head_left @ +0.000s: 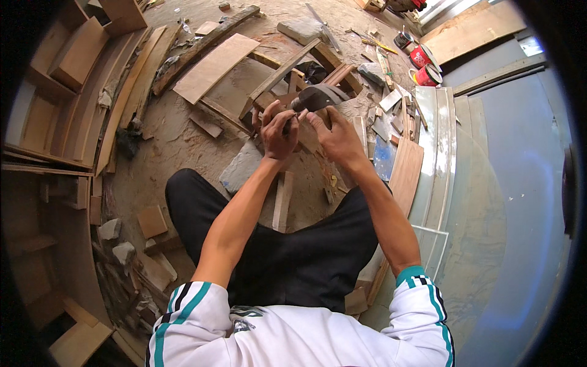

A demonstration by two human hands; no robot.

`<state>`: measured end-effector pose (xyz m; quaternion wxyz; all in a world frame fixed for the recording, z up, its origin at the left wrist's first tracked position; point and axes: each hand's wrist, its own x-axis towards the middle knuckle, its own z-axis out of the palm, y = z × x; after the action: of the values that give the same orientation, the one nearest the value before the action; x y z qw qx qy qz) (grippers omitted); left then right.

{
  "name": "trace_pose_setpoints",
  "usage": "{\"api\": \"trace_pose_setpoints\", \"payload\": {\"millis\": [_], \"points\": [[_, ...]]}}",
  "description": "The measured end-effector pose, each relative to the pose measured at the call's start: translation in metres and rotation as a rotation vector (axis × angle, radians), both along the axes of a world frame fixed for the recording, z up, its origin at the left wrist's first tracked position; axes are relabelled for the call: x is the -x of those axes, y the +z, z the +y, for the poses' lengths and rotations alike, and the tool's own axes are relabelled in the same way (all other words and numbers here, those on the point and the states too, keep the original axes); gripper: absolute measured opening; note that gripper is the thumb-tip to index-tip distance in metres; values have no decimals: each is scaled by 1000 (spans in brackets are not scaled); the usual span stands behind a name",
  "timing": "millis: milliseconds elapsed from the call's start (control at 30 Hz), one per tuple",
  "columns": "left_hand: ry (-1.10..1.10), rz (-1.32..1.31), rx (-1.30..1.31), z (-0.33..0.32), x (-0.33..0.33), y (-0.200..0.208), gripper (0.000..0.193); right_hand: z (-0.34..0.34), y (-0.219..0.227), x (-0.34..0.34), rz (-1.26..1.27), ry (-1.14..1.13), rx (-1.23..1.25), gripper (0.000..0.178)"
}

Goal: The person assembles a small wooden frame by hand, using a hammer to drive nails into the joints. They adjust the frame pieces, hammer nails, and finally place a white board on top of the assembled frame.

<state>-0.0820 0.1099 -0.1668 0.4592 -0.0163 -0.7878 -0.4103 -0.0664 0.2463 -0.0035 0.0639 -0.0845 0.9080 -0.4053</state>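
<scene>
My left hand (pixel 280 131) is in front of me with its fingers bent and pinched together; what lies between its fingertips is too small to make out. Close beside it, my right hand (pixel 336 139) is closed, its thumb stretched toward the left fingertips. A dark metal hammer (pixel 321 96) shows its head just above the right hand, and its handle is hidden by that hand. Beyond both hands a wooden frame (pixel 278 78) lies on the ground, with a light plywood board (pixel 217 67) across its left part.
Grey stone blocks (pixel 243 166) lie near my knees and farther off. Wood scraps (pixel 394 116) are scattered to the right, with red cans (pixel 428 76) behind them. Large blue-grey panels (pixel 513 165) stretch along the right. Wooden cabinets (pixel 61 232) stand at left, beside long planks (pixel 137 79).
</scene>
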Motion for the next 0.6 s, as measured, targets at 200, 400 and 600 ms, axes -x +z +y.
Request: {"api": "trace_pose_setpoints", "payload": {"millis": [200,400,600], "points": [[2,-20,23,2,-1,3,10,-1,5,-4,272,24,228,28],[29,-16,52,3,-2,1,10,1,4,0,-23,-10,-71,40],[22,-23,71,0,2,-6,10,-5,13,-8,57,6,165,39]]}}
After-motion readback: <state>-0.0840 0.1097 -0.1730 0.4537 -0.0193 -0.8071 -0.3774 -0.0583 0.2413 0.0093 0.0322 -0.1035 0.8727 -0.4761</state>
